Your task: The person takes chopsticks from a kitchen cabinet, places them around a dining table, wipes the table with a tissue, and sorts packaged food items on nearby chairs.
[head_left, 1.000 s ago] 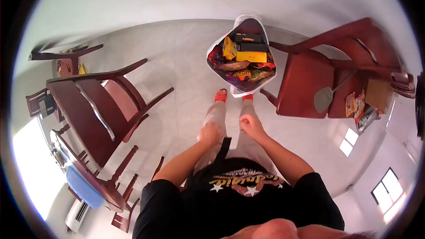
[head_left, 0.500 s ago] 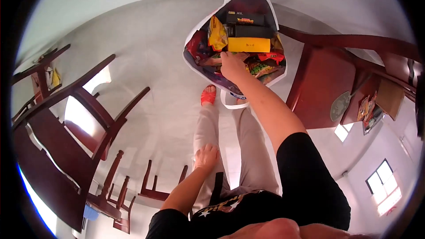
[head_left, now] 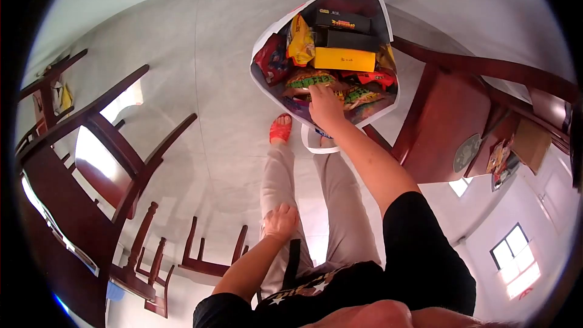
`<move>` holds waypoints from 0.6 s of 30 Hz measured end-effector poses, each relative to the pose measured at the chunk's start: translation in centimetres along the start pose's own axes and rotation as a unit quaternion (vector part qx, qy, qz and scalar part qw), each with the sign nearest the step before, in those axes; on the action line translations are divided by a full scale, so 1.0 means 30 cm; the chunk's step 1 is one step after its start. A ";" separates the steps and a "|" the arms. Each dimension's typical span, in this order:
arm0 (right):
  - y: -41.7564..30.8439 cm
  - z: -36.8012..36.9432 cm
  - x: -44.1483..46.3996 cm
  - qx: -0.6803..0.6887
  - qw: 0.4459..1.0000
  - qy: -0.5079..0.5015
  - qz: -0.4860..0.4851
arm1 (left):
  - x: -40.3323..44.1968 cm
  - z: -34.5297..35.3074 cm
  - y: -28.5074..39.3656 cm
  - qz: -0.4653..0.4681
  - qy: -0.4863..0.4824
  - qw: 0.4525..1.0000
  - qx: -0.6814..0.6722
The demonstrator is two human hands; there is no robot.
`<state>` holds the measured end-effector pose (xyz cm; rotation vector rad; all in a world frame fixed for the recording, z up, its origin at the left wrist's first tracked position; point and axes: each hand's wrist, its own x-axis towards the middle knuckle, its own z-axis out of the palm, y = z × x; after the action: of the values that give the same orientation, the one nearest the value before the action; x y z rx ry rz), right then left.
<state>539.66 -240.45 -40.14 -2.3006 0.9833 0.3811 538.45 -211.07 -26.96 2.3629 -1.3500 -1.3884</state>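
A white-rimmed bag (head_left: pixel 262 54) stands open on the floor, full of packets and boxes. My right hand (head_left: pixel 326 107) reaches in over its near edge, fingers closed on a brown and green snack packet (head_left: pixel 311 79). Behind that packet lie a yellow box (head_left: pixel 345 59), black boxes (head_left: pixel 343 22) and a yellow packet (head_left: pixel 300 41). A red packet (head_left: pixel 378 78) is to the right, a dark red one (head_left: pixel 272 59) to the left. My left hand (head_left: pixel 282 222) rests on my left knee, its fingers curled against the trousers; whether it holds anything is hidden.
Dark wooden chairs stand at the left (head_left: pixel 73 188) and right (head_left: pixel 446 118). The right seat bears a fan-shaped item (head_left: pixel 467 152), with snack packets and a cardboard box (head_left: pixel 532 144) beyond. The wall curves behind the bag.
My right hand has gone from near my knees into the bag, and the packet at its fingers now shows more of its front. The view has moved closer to the bag.
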 end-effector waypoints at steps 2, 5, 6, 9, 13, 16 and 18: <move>-0.002 0.015 0.017 -0.015 1.000 0.003 -0.005 | 0.001 -0.005 0.002 -0.002 -0.009 1.000 0.007; -0.024 0.019 0.029 -0.032 0.999 -0.010 -0.002 | -0.002 -0.009 0.006 -0.007 0.006 1.000 0.018; -0.034 0.012 0.029 -0.026 1.000 -0.014 0.008 | -0.003 -0.007 0.006 -0.004 0.011 1.000 0.021; -0.055 0.000 0.017 0.028 1.000 0.011 0.006 | 0.000 0.004 -0.008 0.007 0.016 0.999 0.026; -0.147 -0.100 -0.055 0.172 0.977 0.103 -0.077 | 0.005 0.003 -0.006 0.020 0.035 0.999 0.029; -0.197 -0.076 -0.222 0.276 0.952 0.062 -0.115 | 0.009 -0.005 -0.011 0.024 0.038 0.999 0.014; -0.239 -0.053 -0.402 0.365 0.930 0.010 -0.045 | 0.010 -0.011 -0.010 0.024 0.028 0.999 0.016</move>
<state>536.67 -230.82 -30.23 -1.6572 0.8377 -0.0545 538.96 -211.22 -27.11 2.3545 -1.4146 -1.2889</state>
